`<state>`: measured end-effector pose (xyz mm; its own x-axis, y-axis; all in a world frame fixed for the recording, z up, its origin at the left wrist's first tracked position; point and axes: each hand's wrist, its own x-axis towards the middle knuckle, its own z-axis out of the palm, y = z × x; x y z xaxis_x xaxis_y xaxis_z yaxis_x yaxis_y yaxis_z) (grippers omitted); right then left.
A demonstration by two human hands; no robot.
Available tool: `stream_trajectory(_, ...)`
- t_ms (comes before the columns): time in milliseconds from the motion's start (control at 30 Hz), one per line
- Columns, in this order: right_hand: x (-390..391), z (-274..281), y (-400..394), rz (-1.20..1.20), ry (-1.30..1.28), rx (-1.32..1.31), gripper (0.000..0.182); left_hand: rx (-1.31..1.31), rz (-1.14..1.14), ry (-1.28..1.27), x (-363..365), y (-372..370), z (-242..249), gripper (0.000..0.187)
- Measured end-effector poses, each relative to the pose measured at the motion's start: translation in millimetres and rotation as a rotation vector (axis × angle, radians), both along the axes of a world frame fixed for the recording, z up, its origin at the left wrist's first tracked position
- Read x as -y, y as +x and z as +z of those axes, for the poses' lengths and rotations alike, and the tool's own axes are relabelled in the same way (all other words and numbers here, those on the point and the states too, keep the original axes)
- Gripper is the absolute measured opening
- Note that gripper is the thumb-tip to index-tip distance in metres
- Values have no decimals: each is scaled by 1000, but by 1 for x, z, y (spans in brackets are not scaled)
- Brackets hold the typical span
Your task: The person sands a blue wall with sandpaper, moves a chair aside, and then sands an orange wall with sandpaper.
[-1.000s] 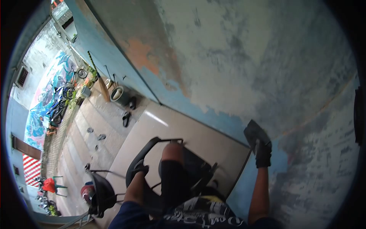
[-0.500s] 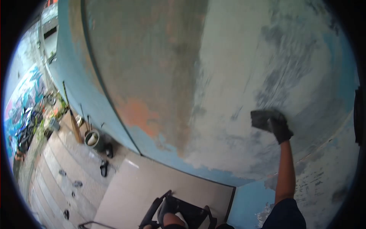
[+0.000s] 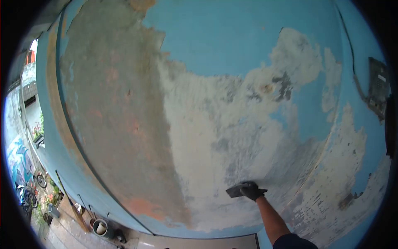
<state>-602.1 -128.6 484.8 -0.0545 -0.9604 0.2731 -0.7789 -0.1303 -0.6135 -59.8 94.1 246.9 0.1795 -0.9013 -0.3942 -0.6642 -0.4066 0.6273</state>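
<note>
My right hand, in a dark glove, is closed around a dark, flat, rectangular tool. The tool lies against the wall, on a pale grey coated patch low on its right half. Whether it is a trowel or a sanding block, I cannot make out. Dark grey smears run up the coat above the hand. My right arm reaches up from the bottom edge, its dark sleeve at the lower right. My left hand is outside the view.
Blue paint surrounds the bare patches. On the right hangs a dark box with a cable. At lower left, a bucket and long-handled tools stand by the wall. Bicycles are farther off.
My view has tilted up, showing more upper wall; the black chair and most of the floor have left it. My gloved hand stays on the pale patch, now lower and farther left in view.
</note>
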Motion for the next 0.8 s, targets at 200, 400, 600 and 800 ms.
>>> stream_trajectory(200, 18, -2, -18, 75, 157, -210, 51, 0, -184, -742, 151, -97, 230, 95)
stream_trajectory(400, 35, -12, -29, 284, 421, -597, 56, 156, -219, -1046, 201, -207, 497, 119)
stream_trajectory(600, 27, -5, -24, 179, 384, -415, 47, 362, -276, -928, 250, -243, 492, 135)
stream_trajectory(800, 10, 21, -21, 246, 228, -209, 46, 417, -272, -838, 244, -246, 498, 135)
